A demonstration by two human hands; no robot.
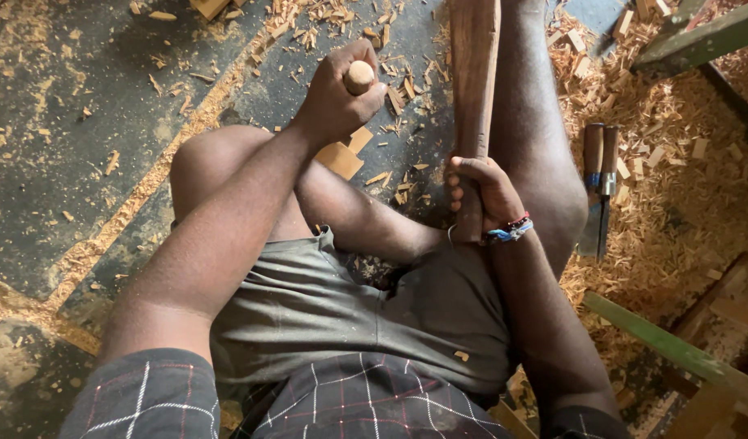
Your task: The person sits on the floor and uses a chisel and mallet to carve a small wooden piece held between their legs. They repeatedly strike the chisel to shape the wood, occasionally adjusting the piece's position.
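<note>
The person sits low over a dark floor strewn with wood chips and sawdust, knees spread, in grey shorts and a checked shirt. The left hand is raised over the left knee, its fingers wrapped tight around a rounded pale wooden handle; only the butt end shows, so the kind of tool cannot be told. The right hand, with a beaded bracelet at the wrist, has its fingers closed around the lower end of a long brown wooden workpiece, which runs upward along the inner side of the right leg and out of view at the top. Just beyond the right knee, two chisels with brown handles lie side by side on the shavings. Green-painted wooden bars cross the right edge.
</note>
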